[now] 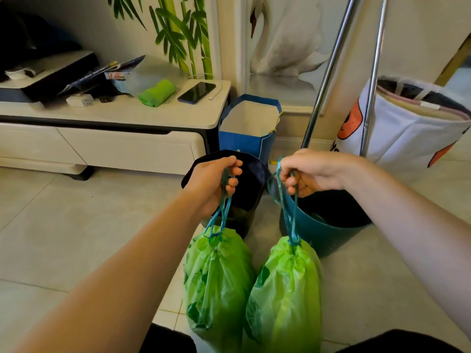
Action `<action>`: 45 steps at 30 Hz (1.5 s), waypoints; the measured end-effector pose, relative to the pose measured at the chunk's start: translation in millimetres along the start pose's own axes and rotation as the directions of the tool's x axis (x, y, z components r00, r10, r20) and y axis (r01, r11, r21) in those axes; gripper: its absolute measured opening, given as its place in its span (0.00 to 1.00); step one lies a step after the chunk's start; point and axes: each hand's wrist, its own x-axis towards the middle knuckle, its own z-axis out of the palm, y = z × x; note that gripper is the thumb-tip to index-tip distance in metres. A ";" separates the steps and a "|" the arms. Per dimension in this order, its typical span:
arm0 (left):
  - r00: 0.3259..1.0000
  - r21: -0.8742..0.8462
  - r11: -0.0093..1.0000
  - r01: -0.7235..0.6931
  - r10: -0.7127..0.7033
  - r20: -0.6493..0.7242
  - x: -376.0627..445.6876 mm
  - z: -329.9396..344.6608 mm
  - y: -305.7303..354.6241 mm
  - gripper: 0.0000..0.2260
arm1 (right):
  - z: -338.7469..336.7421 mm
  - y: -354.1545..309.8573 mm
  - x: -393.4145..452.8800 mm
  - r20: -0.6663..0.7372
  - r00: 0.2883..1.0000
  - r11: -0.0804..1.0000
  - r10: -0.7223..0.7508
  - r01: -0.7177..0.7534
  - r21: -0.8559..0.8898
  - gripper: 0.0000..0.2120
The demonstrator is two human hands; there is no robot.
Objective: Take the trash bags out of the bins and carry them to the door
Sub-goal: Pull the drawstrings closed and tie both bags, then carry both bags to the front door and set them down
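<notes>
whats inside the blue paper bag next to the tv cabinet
The blue paper bag stands open beside the cabinet. Only its bare white inner walls show; nothing is visible in it. Its bottom is hidden by its front wall and the black bin before it.

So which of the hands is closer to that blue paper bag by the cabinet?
Left, though only narrowly. The left hand grips a drawstring just below the blue paper bag; the right hand grips the other drawstring lower and further to the bag's right.
</notes>
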 end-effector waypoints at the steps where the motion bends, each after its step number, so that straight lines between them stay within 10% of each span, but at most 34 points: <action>1: 1.000 -0.030 0.999 0.027 -0.027 0.007 6.4 0.1 -0.2 0.08 | -4.8 -2.3 10.3 0.044 0.999 0.998 0.022 -0.019 -0.065 0.08; 9: 0.981 0.075 0.979 0.189 -0.186 -0.045 34.4 17.8 -7.4 0.08 | -12.0 -30.2 64.2 0.188 0.928 0.859 0.321 -0.202 -0.470 0.07; 20: 0.934 0.341 0.870 0.355 -0.344 -0.094 -36.4 34.9 62.3 0.08 | -29.3 -61.8 -43.8 0.343 0.860 0.920 0.377 -0.304 -0.248 0.09; 30: 0.836 0.682 0.563 0.467 -0.533 -0.133 -115.4 78.1 108.7 0.08 | -42.0 -38.0 -192.8 0.120 0.875 0.878 0.468 -0.477 0.053 0.14; 45: 0.742 0.864 0.434 0.254 -0.661 0.113 -187.6 241.2 199.5 0.10 | -106.1 -47.5 -438.1 -0.263 0.843 0.865 0.469 -0.378 0.330 0.13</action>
